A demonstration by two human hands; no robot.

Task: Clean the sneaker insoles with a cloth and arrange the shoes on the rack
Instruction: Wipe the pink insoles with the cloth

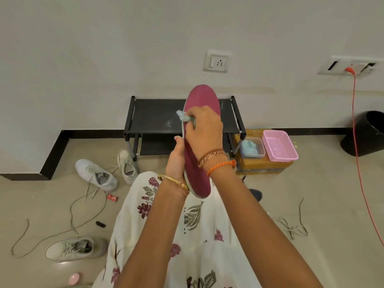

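The long maroon foam insole (197,163) is held upright above the lap by the left hand (175,161), fingers curled round its edge, so the pale blue cloth (184,116), pinched by the right hand (204,129), can be rubbed across it.

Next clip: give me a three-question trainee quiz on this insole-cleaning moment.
1. True or false: the black shoe rack already holds a sneaker.
2. Which hand presses the cloth on the maroon insole? A left hand B right hand
3. Fill in: the pink tray sits on a cardboard ____.

Key: 1 false, its visible shelves are bare; 2 B; 3 box.
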